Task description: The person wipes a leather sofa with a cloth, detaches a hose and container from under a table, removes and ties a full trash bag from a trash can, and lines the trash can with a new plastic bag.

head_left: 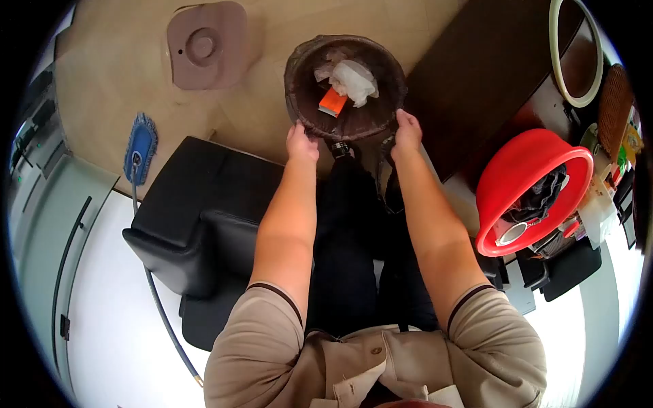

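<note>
A round trash bin (294, 92), lined with a dark bag folded over its rim, is held out in front of me. Crumpled white tissue (354, 81) and a small orange box (332, 103) lie inside it. My left hand (301, 143) is closed on the near left part of the rim. On the near right part, my right hand (407, 133) grips the rim too. The fingertips of both hands are partly hidden by the bin's edge, and I cannot tell whether they hold the bag alone or the bin with it.
A black chair (204, 183) stands at my left, beside a blue mop (141, 149). A pinkish-brown lid-like object (207, 47) is on the floor at the far left. On the right are a dark wooden table (469, 75) and a red basin (503, 177) with dark cloth inside.
</note>
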{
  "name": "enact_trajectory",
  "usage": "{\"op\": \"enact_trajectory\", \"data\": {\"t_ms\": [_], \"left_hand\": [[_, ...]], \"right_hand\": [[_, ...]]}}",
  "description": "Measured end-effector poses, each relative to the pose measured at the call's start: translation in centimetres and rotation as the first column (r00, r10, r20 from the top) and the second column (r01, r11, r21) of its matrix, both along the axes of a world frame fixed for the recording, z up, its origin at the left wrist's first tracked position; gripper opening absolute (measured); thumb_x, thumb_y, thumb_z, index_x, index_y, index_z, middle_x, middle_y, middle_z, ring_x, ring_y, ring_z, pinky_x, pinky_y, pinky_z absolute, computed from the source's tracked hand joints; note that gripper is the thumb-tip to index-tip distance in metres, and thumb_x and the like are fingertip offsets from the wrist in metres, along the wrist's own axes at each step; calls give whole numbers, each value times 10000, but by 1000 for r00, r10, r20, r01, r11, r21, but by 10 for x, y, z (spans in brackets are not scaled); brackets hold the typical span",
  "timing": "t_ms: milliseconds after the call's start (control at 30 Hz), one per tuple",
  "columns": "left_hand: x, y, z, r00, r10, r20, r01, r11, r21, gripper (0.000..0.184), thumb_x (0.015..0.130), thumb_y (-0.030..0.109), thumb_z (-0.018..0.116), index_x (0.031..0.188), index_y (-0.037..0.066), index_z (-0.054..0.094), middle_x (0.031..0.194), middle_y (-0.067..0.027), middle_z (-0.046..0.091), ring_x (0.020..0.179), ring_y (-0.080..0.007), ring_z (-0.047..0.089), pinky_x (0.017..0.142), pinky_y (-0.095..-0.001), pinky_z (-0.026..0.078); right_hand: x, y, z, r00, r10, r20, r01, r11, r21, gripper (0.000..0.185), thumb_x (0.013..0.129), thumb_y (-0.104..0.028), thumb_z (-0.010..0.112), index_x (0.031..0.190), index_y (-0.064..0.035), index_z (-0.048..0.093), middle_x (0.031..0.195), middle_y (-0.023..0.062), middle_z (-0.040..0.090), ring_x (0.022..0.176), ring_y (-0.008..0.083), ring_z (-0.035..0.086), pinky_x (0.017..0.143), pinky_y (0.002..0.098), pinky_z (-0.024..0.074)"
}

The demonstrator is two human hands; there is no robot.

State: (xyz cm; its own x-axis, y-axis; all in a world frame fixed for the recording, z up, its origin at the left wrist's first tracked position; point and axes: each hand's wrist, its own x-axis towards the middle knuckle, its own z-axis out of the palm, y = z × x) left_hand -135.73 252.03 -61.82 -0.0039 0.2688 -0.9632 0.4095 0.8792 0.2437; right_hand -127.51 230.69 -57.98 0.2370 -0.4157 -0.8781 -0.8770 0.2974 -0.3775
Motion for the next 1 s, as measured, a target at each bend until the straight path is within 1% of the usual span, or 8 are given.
{"op": "enact_trajectory", "data": {"t_ms": [100,200,333,500,567,700,833,1000], "left_hand": [[8,0,26,979,-62,-193,98,978,186,300,935,209,500,1192,59,457,1112,-48,515,900,-177,501,731,-346,440],[12,2,41,908,-383,-171,411,734,540,240,941,188,474,1137,48,463,969,-54,515,779,-128,503,654,-264,436],[44,-4,99,904,-418,86,325,804,498,105,936,155,473,978,58,470,726,15,465,579,-62,446,508,-195,375],[56,-2,112,907,-407,107,306,814,493,80,928,126,476,975,61,476,754,18,468,634,-64,455,549,-208,385],[56,1,111,898,-423,125,310,807,503,75,925,117,480,975,61,478,762,21,471,660,-63,459,566,-214,389],[57,9,120,826,-531,189,329,727,603,70,921,114,497,970,66,486,823,19,492,745,-66,472,664,-218,404],[66,11,142,855,-397,335,178,830,528,54,930,118,488,978,94,487,873,5,541,778,-94,496,756,-252,431],[66,17,146,841,-354,409,164,887,431,56,938,137,482,967,90,480,884,-23,560,772,-109,519,753,-269,436]], "right_hand": [[13,-3,8,991,117,-61,-125,980,-157,163,855,-195,607,931,-54,579,884,44,585,815,158,494,772,319,409],[22,3,14,980,191,-56,-199,949,-245,189,873,-221,582,942,-45,573,897,57,589,833,166,502,779,319,413],[18,6,24,967,253,-5,-241,916,-321,229,882,-236,568,970,-25,569,961,80,589,870,180,520,797,322,420],[18,3,16,965,260,37,-225,892,-392,265,858,-218,604,1026,-15,575,993,92,613,931,199,554,829,319,427],[23,-1,17,921,388,-27,-385,899,-208,266,827,-200,637,1016,-16,596,982,89,628,939,217,573,825,318,440],[32,5,27,847,512,-139,-524,767,-370,180,816,-181,624,874,-11,611,928,91,642,873,219,588,777,335,457],[29,8,28,933,349,-89,-358,869,-341,175,828,-194,612,884,-28,616,932,106,636,920,230,579,813,336,446],[15,3,3,894,435,-110,-447,846,-291,206,827,-215,629,929,-36,629,963,107,642,960,235,578,840,342,440]]}}
